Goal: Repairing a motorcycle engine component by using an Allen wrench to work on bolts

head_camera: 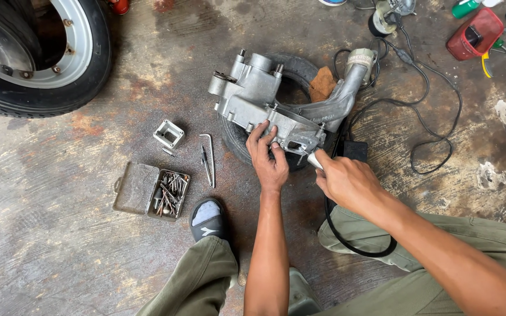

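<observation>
A grey cast-metal engine casing (265,96) lies on a small black tyre (300,70) on the stained concrete floor. My left hand (267,158) rests on the casing's near edge, fingers spread against the metal. My right hand (344,178) grips a slim silver rotary tool (313,159) whose tip touches the casing's lower right corner. A black cable (346,240) runs from that tool back under my right arm.
An open tin of small bits (153,190), bent hex keys (209,155) and a small square metal part (168,133) lie left of the casing. A large wheel (36,52) fills the top left. A red container (475,34) and tools sit top right. Black wires (428,111) loop at right.
</observation>
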